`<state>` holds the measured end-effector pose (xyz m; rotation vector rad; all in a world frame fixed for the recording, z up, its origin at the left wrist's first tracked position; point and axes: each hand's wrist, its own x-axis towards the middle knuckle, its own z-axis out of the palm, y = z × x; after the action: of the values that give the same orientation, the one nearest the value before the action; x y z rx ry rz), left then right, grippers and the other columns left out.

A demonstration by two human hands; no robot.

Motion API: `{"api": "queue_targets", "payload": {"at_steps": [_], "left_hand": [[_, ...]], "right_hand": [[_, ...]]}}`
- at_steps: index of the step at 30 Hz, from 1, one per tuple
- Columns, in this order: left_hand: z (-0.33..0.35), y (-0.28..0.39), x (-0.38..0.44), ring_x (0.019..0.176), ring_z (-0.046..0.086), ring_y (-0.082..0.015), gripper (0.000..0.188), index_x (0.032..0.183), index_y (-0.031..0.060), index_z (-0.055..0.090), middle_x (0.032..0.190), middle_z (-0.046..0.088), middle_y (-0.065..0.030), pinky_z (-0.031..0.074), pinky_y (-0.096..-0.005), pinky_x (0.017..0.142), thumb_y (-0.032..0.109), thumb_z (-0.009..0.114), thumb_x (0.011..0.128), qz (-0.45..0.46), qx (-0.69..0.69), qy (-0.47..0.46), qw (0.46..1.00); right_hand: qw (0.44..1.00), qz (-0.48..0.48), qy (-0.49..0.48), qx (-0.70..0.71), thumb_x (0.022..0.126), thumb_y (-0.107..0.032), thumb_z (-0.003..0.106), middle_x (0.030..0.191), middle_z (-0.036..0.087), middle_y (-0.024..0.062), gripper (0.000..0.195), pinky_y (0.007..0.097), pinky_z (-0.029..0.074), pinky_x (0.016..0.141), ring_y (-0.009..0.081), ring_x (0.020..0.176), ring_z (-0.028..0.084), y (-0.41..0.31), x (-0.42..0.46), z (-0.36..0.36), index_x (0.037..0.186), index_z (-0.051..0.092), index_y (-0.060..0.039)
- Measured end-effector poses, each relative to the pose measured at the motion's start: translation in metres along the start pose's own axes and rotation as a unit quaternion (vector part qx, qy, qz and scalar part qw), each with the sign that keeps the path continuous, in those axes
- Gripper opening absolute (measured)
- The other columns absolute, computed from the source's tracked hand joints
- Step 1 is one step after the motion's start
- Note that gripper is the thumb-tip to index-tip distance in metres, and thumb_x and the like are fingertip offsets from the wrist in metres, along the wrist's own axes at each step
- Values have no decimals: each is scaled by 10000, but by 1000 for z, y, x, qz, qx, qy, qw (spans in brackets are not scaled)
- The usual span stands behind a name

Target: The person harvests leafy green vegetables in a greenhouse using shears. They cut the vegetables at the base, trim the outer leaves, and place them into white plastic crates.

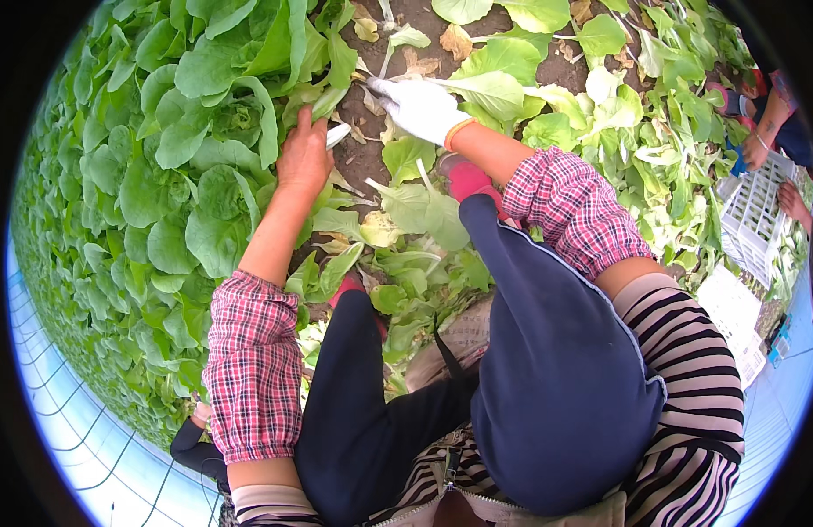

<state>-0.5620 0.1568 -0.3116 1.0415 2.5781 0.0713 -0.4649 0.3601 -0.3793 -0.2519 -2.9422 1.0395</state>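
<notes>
My bare left hand [305, 155] grips a leafy green [327, 102] low down, at the edge of the dense standing rows. A pale cut-looking stalk [338, 135] sticks out beside its fingers. My right hand [423, 109], in a white glove with an orange cuff, is low over the soil just right of that plant. Its fingertips are darkened, and a small yellowish thing [359, 76] shows at them; I cannot tell whether it is held. Loose leaves [413, 204] lie on the soil between my feet.
Dense leafy greens [202, 132] stand along the left. Picked leaves [676, 165] cover the ground to the right. Another person's hand [754, 150] is at a white plastic crate [752, 217]. Cardboard [729, 309] lies nearby. My pink shoe [469, 178] stands below my right wrist.
</notes>
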Motion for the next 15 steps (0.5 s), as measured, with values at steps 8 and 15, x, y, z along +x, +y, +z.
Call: {"api": "queue_targets", "payload": {"at_steps": [8, 15], "left_hand": [[-33, 14, -38, 953, 656, -239, 399, 1182, 72, 666, 1325, 550, -83, 527, -340, 822, 85, 681, 784, 62, -284, 81, 953], [-96, 39, -34, 664, 605, -102, 299, 1065, -12, 647, 1225, 621, -148, 547, -247, 597, 100, 682, 790, -86, -672, -257, 689]], "right_hand": [[940, 158, -24, 302, 874, -404, 674, 790, 627, 63, 494, 324, 490, 590, 166, 633, 614, -8, -36, -77, 1241, 607, -81], [838, 178, -89, 508, 877, -233, 691, 733, 633, 30, 316, 219, 414, 426, 80, 477, 540, -31, -31, -142, 1084, 656, 3]]}}
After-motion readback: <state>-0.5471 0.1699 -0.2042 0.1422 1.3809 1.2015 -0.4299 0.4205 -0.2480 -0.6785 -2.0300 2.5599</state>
